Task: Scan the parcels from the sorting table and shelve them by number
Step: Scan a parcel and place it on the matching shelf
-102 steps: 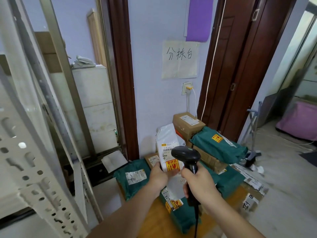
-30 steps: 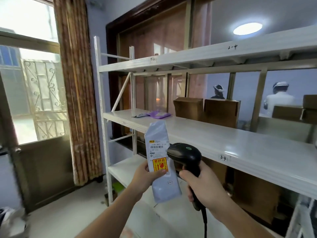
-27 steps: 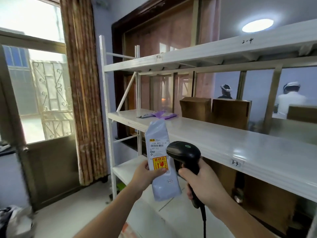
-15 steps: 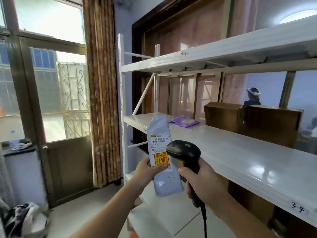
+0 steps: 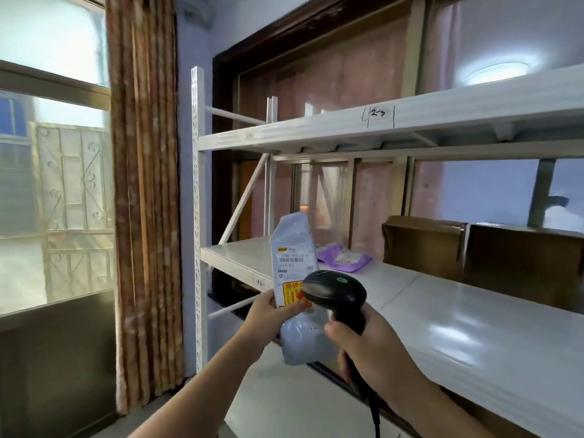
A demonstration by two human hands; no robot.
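Up in front of the white shelving, the grey parcel (image 5: 292, 273) stands upright in the air, pinched at its lower half by the left hand (image 5: 271, 320) — thumb across the orange-and-yellow fragile sticker (image 5: 292, 295), whose red Chinese characters are partly covered. Above that sits a white shipping label (image 5: 296, 263) with a barcode; its digits are too blurred to read. Just beside it, the right hand (image 5: 368, 352) is wrapped around the handle of the black scanner (image 5: 335, 290), head pointing at the parcel's face, cord trailing down. Judging by this, scanning is done or nearly so and shelving is the step in hand. Handwritten tags mark the bays: "3-2" (image 5: 259, 282) on the middle shelf (image 5: 442, 314) edge, something like "2-3" (image 5: 377, 113) on the shelf above. Next move — match the parcel's number to a tag and lay it flat there. A purple pouch (image 5: 343, 257) and brown cartons (image 5: 423, 245) already lie on that middle shelf.
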